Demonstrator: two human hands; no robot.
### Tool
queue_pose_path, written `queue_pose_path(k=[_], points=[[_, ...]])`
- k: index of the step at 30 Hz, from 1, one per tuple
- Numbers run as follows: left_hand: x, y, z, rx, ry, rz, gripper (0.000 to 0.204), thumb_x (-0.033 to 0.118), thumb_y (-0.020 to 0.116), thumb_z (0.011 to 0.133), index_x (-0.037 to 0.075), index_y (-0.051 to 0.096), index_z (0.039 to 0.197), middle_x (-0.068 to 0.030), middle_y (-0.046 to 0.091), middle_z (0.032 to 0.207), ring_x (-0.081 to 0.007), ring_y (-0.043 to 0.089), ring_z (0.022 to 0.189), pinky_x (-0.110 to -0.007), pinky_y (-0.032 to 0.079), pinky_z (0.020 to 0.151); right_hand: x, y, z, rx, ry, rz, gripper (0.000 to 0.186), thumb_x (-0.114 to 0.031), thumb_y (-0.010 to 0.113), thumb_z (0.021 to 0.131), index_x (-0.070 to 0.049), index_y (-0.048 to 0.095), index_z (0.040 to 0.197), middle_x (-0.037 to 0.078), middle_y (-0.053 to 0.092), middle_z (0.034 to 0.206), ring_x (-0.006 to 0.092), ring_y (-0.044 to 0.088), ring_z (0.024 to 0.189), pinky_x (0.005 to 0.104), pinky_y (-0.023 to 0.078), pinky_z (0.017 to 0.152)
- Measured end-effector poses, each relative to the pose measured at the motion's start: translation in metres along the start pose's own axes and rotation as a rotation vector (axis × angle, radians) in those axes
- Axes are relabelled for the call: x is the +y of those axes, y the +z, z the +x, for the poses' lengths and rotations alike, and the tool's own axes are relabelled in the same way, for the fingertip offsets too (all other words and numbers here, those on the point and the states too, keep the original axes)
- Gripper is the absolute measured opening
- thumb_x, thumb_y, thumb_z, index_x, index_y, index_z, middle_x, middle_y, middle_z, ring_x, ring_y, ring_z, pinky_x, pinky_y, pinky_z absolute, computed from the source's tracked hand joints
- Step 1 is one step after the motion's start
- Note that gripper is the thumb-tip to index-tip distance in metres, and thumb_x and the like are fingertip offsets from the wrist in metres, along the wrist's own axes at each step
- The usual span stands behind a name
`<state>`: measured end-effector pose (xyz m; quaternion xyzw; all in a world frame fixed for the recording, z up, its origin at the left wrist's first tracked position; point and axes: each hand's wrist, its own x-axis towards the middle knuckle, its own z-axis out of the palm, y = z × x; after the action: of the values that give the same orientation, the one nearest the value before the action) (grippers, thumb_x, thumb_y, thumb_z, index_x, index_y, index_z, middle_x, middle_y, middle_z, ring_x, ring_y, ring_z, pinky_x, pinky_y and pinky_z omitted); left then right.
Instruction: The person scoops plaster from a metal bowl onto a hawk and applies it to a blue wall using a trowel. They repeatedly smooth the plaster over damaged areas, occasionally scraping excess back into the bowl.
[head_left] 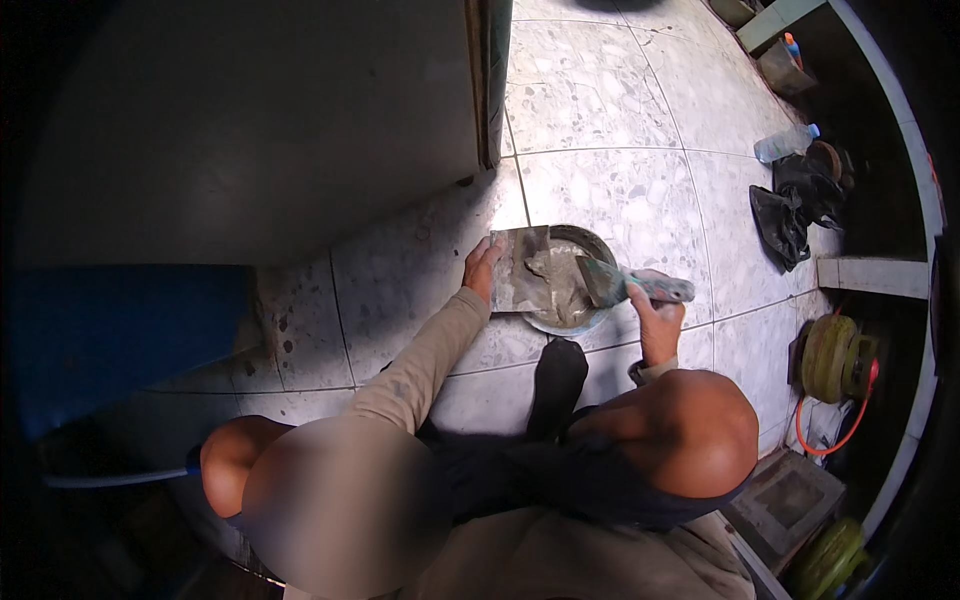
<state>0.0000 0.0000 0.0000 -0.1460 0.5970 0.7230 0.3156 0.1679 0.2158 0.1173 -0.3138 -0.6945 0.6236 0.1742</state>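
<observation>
a round bowl (590,318) of grey mortar is sitting on the tiled floor (600,110) at the centre of the frame, with a flat metal plate (515,280) lying across its left rim. the left hand (482,268) is gripping the plate's left edge, fingers curled over it, while the right hand (655,312), closed around the handle, is holding a trowel (615,283) with its blade over the mortar. a plastic bottle (785,144) and dark cloth (795,205) are lying at the upper right, and a yellow cord reel (830,357) is sitting at the right.

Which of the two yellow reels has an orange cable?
The upper yellow reel, beside the right hand. An orange cable loops from it; the lower reel shows none.
</observation>
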Motion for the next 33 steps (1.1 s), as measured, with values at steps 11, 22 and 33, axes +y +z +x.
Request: queue_pose_path(k=[11, 22, 33], points=[[0.002, 0.01, -0.017, -0.191, -0.131, -0.178, 0.043, 0.027, 0.056, 0.088, 0.002, 0.057, 0.123, -0.009, 0.062, 0.113, -0.018, 0.055, 0.108, -0.031, 0.04, 0.097, 0.005, 0.012, -0.023, -0.497, -0.337, -0.647, 0.039, -0.005, 0.065, 0.075, -0.007, 0.057, 0.113, 0.02, 0.066, 0.096, 0.0421, 0.062, 0.089, 0.0427, 0.051, 0.075], [0.018, 0.011, -0.027, -0.167, -0.262, -0.366, 0.035, 0.024, 0.052, 0.089, 0.002, 0.059, 0.116, -0.0134, 0.064, 0.109, -0.0247, 0.064, 0.097, -0.038, 0.052, 0.087, 0.029, 0.019, 0.003, -0.569, 0.021, -0.394, 0.029, -0.019, 0.069, 0.082, 0.0, 0.064, 0.103, 0.017, 0.069, 0.089, 0.0277, 0.066, 0.083, 0.0348, 0.049, 0.075], [0.024, 0.011, -0.034, -0.189, -0.271, -0.344, 0.039, 0.027, 0.051, 0.091, 0.001, 0.057, 0.12, -0.0126, 0.062, 0.117, -0.0244, 0.06, 0.106, -0.037, 0.047, 0.095, 0.035, 0.029, 0.028, -0.555, 0.249, -0.146, 0.031, -0.018, 0.071, 0.084, 0.005, 0.063, 0.103, 0.009, 0.068, 0.095, 0.0155, 0.062, 0.084, 0.0299, 0.049, 0.077]])
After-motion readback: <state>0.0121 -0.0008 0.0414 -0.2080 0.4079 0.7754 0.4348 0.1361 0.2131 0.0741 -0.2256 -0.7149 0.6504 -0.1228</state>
